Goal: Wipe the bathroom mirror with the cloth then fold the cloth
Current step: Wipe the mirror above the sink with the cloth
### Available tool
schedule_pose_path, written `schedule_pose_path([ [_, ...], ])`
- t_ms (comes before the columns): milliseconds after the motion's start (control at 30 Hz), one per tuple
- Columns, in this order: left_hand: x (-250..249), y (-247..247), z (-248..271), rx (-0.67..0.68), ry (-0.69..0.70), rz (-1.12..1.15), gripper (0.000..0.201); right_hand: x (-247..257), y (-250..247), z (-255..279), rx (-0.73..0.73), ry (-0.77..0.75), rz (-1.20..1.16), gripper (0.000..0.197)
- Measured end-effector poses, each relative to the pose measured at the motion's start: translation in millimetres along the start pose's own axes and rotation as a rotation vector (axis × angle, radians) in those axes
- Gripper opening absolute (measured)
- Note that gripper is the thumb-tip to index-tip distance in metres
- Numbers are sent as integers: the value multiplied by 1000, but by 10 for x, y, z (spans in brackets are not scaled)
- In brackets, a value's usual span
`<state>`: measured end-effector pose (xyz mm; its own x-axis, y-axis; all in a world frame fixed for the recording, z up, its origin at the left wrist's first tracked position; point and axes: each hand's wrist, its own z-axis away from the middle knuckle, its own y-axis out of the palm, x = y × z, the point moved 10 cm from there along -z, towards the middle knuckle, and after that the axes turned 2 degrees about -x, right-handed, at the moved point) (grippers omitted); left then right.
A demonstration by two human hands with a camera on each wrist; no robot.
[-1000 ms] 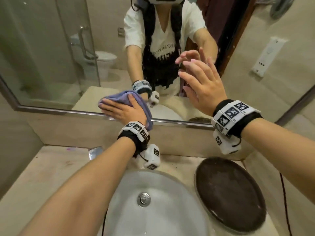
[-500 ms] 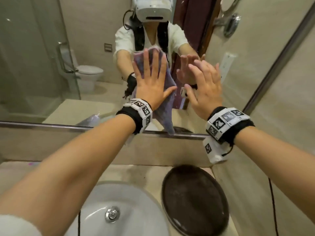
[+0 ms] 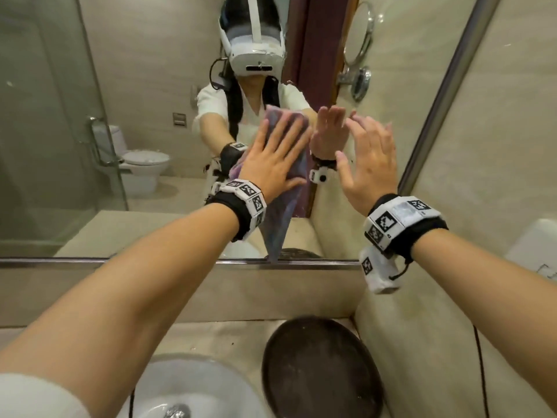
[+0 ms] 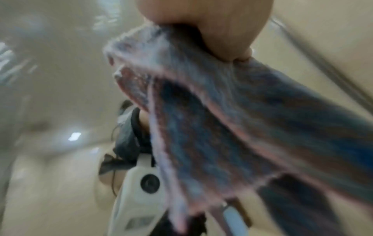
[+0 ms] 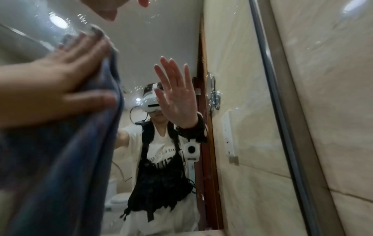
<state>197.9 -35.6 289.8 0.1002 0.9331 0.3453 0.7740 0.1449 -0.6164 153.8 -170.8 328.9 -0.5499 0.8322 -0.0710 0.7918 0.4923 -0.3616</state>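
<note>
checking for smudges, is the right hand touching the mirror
Cannot tell. In the head view the right hand is raised flat near the mirror, but no view plainly shows contact or a gap.

In the right wrist view, the mirrored shirt carries reversed letters, partly covered; no word is readable.

A beige stone counter is seen below the mirror's lower edge, w/ a white round basin set into it. A dark oval tray is laid flat on the counter just right of the basin, approx. touching the basin rim, near the side wall.
</note>
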Motion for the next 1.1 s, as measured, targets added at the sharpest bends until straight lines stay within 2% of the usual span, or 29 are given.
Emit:
schedule_pose_path([
  [67,-160,145,-3,58,184,-109,90,-143,-56,-72,-5,106,-16,49],
  [133,-85,75,-44,27,194,-186,87,-178,-81,-134,5,126,-11,50],
  [200,177,-176,-112,-58,35,-118,88,-160,-89,-184,15,104,-3,50],
  [267,584,-368,-147,-71,-230,5,91,-128,-93,-217,20,89,-5,50],
  [367,1030,-567,-109,-115,-568,51,97,-107,-118,-260,20,100,-37,50],
  [467,1129,-645,-139,-149,-706,95,99,-122,-181,-342,-1,115,-67,49],
  [567,976,-772,-352,-167,-622,75,97,-185,-269,-460,-36,118,-72,48],
  [800,50,-831,-1070,-99,-151,32,92,-599,-436,-683,-119,239,-84,44],
  [867,-119,-822,-1196,-83,-70,-16,90,-677,-463,-736,-141,259,-101,43],
  [933,-83,-888,-1331,-108,-91,-29,90,-680,-490,-806,-164,237,-94,42],
  [1100,409,-1350,-1713,-226,-301,44,92,-614,-457,-1005,-163,203,-121,45],
])
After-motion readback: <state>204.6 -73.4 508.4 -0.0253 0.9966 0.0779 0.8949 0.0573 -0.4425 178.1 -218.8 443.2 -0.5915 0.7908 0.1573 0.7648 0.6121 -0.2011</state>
